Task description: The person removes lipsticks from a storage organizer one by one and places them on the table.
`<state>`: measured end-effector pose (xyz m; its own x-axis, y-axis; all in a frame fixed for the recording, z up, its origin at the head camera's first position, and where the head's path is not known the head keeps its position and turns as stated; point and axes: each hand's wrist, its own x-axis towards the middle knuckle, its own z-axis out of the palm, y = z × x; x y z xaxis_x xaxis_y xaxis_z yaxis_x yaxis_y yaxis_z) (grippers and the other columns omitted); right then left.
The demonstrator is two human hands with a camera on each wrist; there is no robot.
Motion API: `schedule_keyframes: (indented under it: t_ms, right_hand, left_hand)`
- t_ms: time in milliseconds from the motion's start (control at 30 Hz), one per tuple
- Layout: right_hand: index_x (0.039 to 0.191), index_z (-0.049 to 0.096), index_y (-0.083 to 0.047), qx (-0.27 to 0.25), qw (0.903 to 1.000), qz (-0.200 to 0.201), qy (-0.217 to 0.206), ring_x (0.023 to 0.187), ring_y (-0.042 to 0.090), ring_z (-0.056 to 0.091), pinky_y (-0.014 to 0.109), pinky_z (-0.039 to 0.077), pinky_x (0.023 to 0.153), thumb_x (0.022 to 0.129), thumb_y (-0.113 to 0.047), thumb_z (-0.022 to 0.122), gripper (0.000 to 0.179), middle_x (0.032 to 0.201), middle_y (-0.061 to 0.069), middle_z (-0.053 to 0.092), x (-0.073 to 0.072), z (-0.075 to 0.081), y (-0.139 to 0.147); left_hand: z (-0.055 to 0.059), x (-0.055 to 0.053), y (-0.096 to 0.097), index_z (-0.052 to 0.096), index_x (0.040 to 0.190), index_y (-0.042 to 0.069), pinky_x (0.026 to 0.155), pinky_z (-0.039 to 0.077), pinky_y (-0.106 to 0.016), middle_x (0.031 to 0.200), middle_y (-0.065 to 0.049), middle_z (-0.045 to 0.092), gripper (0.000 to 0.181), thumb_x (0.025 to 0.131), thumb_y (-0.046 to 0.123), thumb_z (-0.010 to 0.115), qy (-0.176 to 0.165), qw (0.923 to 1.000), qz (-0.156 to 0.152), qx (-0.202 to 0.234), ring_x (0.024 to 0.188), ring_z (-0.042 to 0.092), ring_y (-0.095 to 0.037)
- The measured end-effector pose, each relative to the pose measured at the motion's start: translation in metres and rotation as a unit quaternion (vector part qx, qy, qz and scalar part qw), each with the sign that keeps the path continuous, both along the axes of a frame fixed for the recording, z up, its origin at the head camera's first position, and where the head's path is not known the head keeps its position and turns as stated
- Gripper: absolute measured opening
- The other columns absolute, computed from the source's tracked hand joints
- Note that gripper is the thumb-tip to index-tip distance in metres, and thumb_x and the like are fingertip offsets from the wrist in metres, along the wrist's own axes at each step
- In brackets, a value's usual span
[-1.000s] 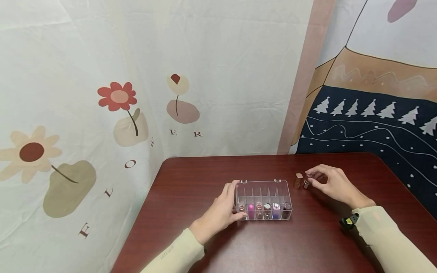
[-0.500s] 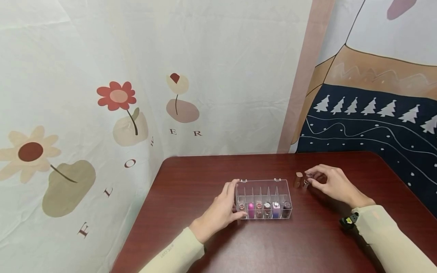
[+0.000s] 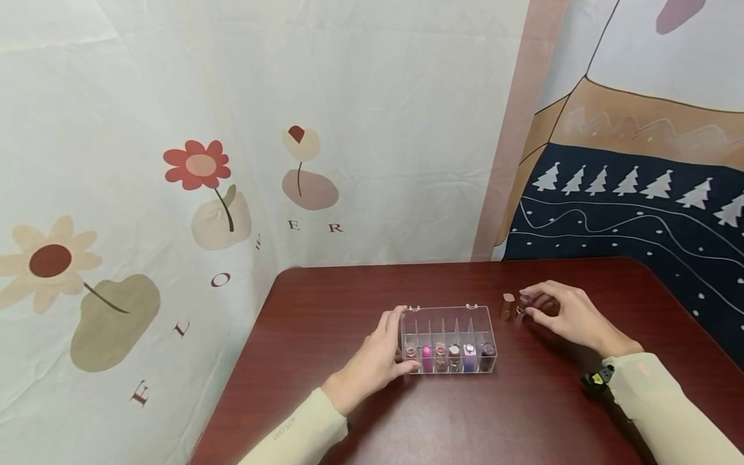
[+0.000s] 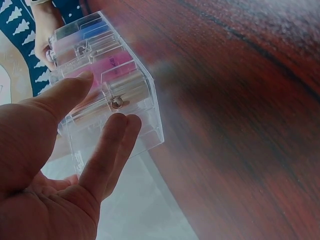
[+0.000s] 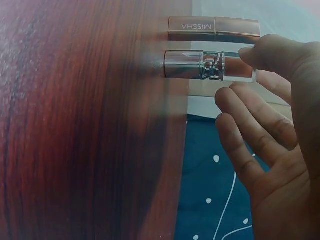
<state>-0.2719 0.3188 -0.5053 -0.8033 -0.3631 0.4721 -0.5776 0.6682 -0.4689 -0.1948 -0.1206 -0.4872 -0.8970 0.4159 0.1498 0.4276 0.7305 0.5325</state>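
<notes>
A clear plastic lipstick organizer (image 3: 447, 342) with a raised hinged lid stands on the table. Its front compartments hold several lipsticks (image 3: 454, 356), one bright pink (image 3: 427, 358). My left hand (image 3: 374, 358) grips the organizer's left end, thumb at the front and fingers along the side and back. To the right, my right hand (image 3: 572, 315) pinches the top of a silver lipstick tube (image 5: 192, 65) with a clear cap, between thumb and index finger. That tube stands upright on the table. Close beside it is a rose-gold lipstick (image 3: 507, 306) marked MISSHA, upright and untouched.
The dark red wooden table (image 3: 325, 323) ends at a back edge by a cloth-covered wall (image 3: 395, 161) with printed flowers. On the right hangs a navy cloth (image 3: 628, 213) with white trees. A dark wrist strap (image 3: 597, 378) sits at the right sleeve.
</notes>
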Motion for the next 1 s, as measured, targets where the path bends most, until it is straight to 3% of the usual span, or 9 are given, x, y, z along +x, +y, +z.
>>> schedule_keyframes:
  t_ms: [333, 600, 833, 1000]
  right_hand:
    - [0.129, 0.084, -0.012, 0.006, 0.9993, -0.009, 0.034, 0.091, 0.01, 0.078, 0.007, 0.058, 0.082, 0.088, 0.002, 0.098, 0.045, 0.115, 0.0, 0.083, 0.006, 0.003, 0.002]
    - [0.13, 0.085, -0.017, 0.014, 0.9972, -0.013, 0.072, 0.097, 0.013, 0.075, 0.003, 0.055, 0.09, 0.085, 0.002, 0.099, 0.051, 0.119, -0.003, 0.083, 0.013, 0.012, -0.003]
    - [0.128, 0.085, -0.017, 0.017, 0.9956, 0.0, 0.092, 0.101, 0.015, 0.071, -0.001, 0.049, 0.097, 0.081, 0.003, 0.101, 0.054, 0.12, -0.003, 0.081, 0.022, 0.023, -0.01]
    - [0.126, 0.085, -0.016, 0.024, 0.9928, 0.018, 0.116, 0.104, 0.015, 0.073, -0.004, 0.045, 0.105, 0.078, 0.004, 0.102, 0.055, 0.122, -0.002, 0.081, 0.027, 0.029, -0.017]
  left_hand:
    - [-0.001, 0.0, 0.0, 0.031, 0.177, 0.005, 0.077, 0.064, -0.023, 0.166, -0.02, 0.052, 0.107, 0.096, 0.021, 0.1, -0.006, 1.0, 0.001, 0.005, 0.076, 0.062, 0.0]
    - [-0.003, 0.001, -0.001, 0.032, 0.176, 0.004, 0.076, 0.064, -0.019, 0.165, -0.022, 0.052, 0.106, 0.096, 0.018, 0.1, -0.004, 0.9997, -0.005, 0.025, 0.08, 0.066, -0.001]
    - [-0.002, 0.0, -0.001, 0.033, 0.175, 0.004, 0.079, 0.066, -0.02, 0.166, -0.022, 0.052, 0.104, 0.095, 0.016, 0.1, -0.006, 0.9992, -0.007, 0.039, 0.093, 0.075, -0.013]
    - [-0.003, -0.001, 0.0, 0.034, 0.175, 0.003, 0.085, 0.069, -0.027, 0.171, -0.02, 0.05, 0.107, 0.094, 0.02, 0.101, 0.008, 0.9998, -0.001, 0.02, 0.082, 0.068, -0.009]
